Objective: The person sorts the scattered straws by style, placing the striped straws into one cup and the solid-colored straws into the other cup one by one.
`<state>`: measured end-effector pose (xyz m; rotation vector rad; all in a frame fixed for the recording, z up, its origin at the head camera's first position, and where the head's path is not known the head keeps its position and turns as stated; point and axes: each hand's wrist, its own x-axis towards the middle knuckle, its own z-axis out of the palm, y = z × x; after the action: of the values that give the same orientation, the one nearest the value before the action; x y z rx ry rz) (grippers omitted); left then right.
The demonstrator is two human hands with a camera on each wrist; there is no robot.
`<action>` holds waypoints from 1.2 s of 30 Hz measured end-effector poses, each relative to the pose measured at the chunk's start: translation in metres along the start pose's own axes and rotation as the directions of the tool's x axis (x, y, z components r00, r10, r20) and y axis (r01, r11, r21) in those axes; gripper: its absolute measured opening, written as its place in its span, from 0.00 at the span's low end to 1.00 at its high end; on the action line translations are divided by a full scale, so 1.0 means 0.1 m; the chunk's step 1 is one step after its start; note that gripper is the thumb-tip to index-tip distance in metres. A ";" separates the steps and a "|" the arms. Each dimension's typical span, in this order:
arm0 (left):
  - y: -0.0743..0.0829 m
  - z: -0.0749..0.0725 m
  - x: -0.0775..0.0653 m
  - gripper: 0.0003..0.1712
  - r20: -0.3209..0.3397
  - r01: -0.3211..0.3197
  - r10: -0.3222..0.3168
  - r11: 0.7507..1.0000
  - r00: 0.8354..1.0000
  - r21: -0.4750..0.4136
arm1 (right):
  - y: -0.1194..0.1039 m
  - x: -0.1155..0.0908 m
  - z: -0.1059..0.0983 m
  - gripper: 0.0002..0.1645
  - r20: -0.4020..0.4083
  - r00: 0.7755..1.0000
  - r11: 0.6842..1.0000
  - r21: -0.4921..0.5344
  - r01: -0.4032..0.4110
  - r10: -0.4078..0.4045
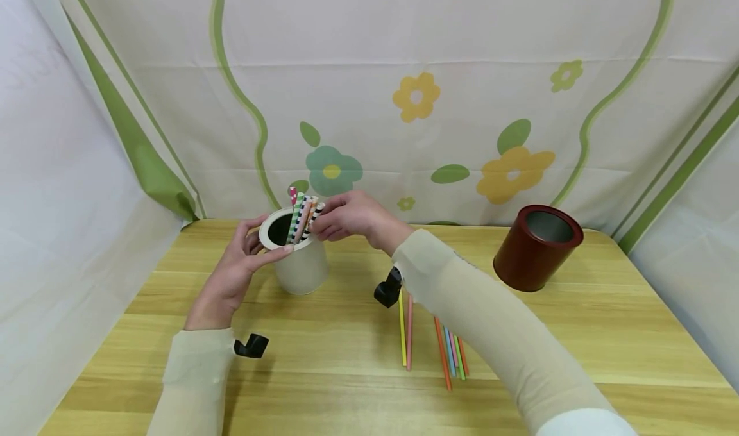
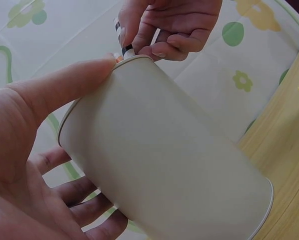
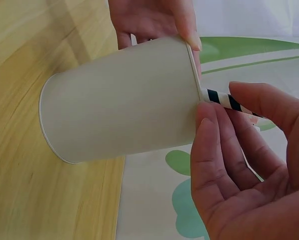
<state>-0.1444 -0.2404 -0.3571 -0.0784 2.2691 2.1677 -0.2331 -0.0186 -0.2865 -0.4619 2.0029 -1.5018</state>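
"So, which step is this?"

"Most likely putting patterned straws (image 1: 299, 217) into the white can (image 1: 303, 272), though a still moment can't rule out drawing one out. The can stands at the far left of the table (image 1: 323, 385), with the straws upright in its mouth, leaning towards the right side of the rim."

"And the hands?"

"The left hand (image 1: 231, 269) grips the can, thumb on the near rim and fingers round its left side. The right hand (image 1: 358, 219) has a narrow pinch on a black-and-white straw (image 3: 221, 98), just above the rim."

"What does the next move call for?"

"If it's going in, I'd keep the can steady, loosen the pinch so the straw drops, then lift away without catching its neighbours."

"Anything else about?"

"Plain coloured straws (image 1: 409, 340) lie on the table nearer and to the right, partly hidden by the right sleeve (image 1: 491, 314). Far right stands a red can (image 1: 531, 259), well apart from both hands; no straws show in its mouth."
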 end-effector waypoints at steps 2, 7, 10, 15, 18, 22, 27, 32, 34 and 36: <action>0.00 0.00 0.00 0.42 0.004 -0.001 0.001 1.000 1.000 0.001 | 0.00 0.01 0.01 0.12 0.008 1.000 1.000 -0.004 0.001 -0.001; 0.01 0.00 0.00 0.42 0.007 -0.005 0.005 1.000 1.000 0.003 | -0.02 0.02 0.04 0.13 -0.007 1.000 1.000 0.013 -0.011 0.011; 0.01 0.00 0.00 0.42 0.007 -0.007 0.007 1.000 1.000 0.003 | -0.01 0.02 0.06 0.13 -0.020 1.000 1.000 0.022 -0.014 0.014; 0.00 0.01 0.00 0.42 0.009 -0.009 0.009 1.000 1.000 -0.003 | 0.01 0.03 0.08 0.11 -0.041 0.999 0.999 0.033 -0.011 0.012; 0.00 0.01 0.01 0.42 0.008 -0.005 0.005 1.000 1.000 -0.006 | 0.02 0.03 0.08 0.10 -0.045 0.999 0.999 0.034 -0.012 0.013; 0.00 0.01 0.00 0.42 0.007 -0.004 0.004 1.000 1.000 -0.005 | 0.02 0.02 0.08 0.12 -0.057 0.998 0.999 0.042 -0.010 0.012; 0.01 0.01 0.00 0.42 0.008 -0.002 0.002 1.000 1.000 -0.005 | 0.05 -0.02 0.07 0.16 -0.072 0.997 0.998 0.060 0.016 -0.012; 0.01 0.01 -0.01 0.42 0.009 -0.003 0.003 1.000 1.000 -0.008 | 0.14 -0.07 0.02 0.17 -0.080 0.996 0.996 0.078 0.048 -0.042; 0.00 0.00 -0.01 0.42 0.006 -0.006 0.006 1.000 1.000 -0.010 | 0.19 -0.11 -0.02 0.18 -0.083 0.995 0.994 0.091 0.054 -0.046; 0.00 0.00 -0.01 0.43 0.002 -0.008 0.009 1.000 1.000 -0.010 | 0.23 -0.16 -0.08 0.19 -0.092 0.994 0.991 0.118 0.069 -0.058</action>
<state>-0.1435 -0.2400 -0.3568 -0.0662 2.2613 2.1825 -0.2241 0.0039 -0.3031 -0.4200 1.9662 -1.6987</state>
